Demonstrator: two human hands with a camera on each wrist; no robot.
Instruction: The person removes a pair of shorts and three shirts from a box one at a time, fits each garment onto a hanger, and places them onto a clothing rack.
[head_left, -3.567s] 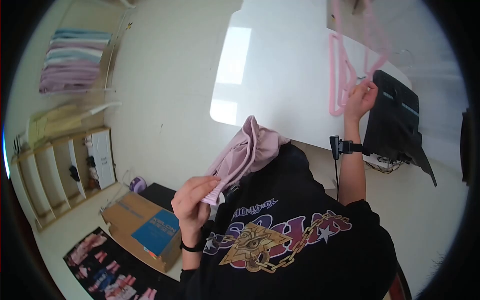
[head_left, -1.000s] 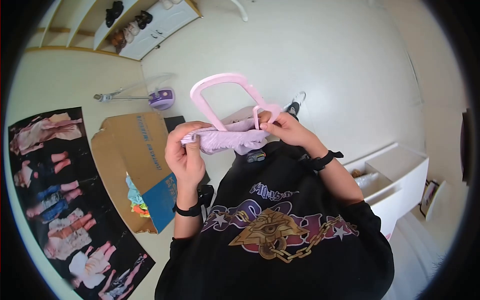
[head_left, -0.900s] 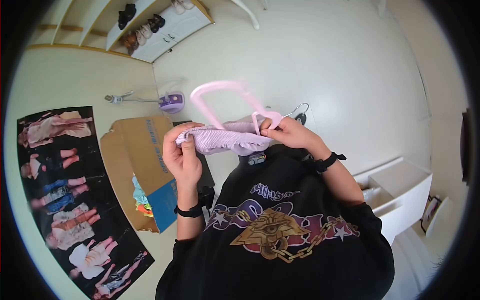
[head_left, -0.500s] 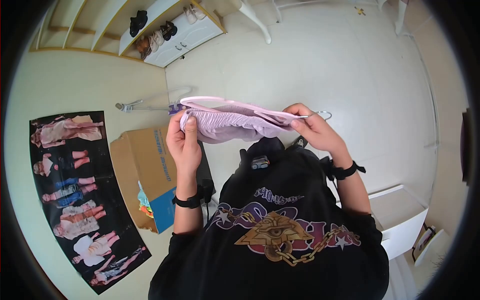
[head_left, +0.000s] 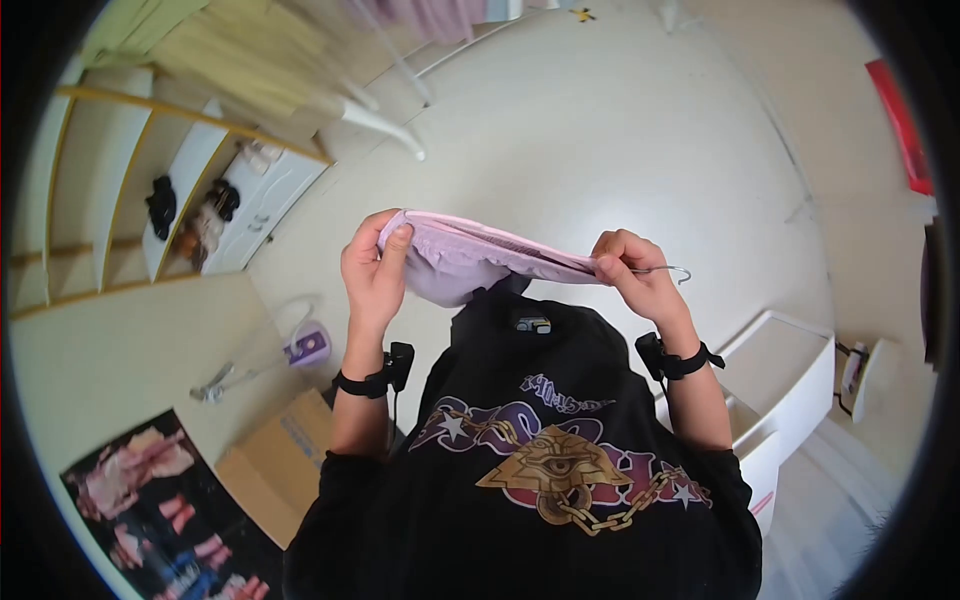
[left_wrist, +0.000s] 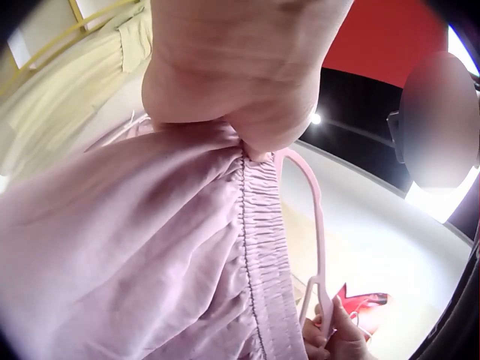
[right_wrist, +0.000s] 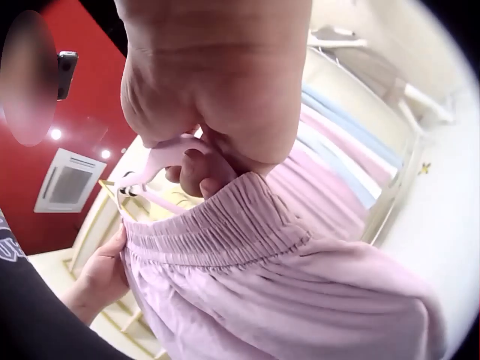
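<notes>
A pale lilac garment with a gathered elastic waistband (head_left: 450,272) is stretched between both hands in front of the chest. My left hand (head_left: 376,272) grips one end of the waistband, thumb on the near side, beside the rounded end of a pink plastic hanger (left_wrist: 318,217). At the other end, my right hand (head_left: 640,278) holds the hanger near its metal hook (head_left: 680,272), thumb at the waistband's edge. The hanger lies along the waistband opening, partly hidden by cloth. In the right wrist view, the fingers curl around the pink hanger (right_wrist: 161,159), and the gathered waistband (right_wrist: 217,225) hangs just below.
Clothes on a rack (head_left: 230,50) hang at the upper left, above a shelf unit with shoes (head_left: 160,205). A purple steamer (head_left: 308,345) and cardboard box (head_left: 280,465) stand at left, by a dark printed poster (head_left: 150,500). A white drawer unit (head_left: 775,375) is at right.
The right hand has brought a pink hanger from the white table to the garment. The hanger has tilted down from standing upright to lying along the waistband. The head view has turned.
</notes>
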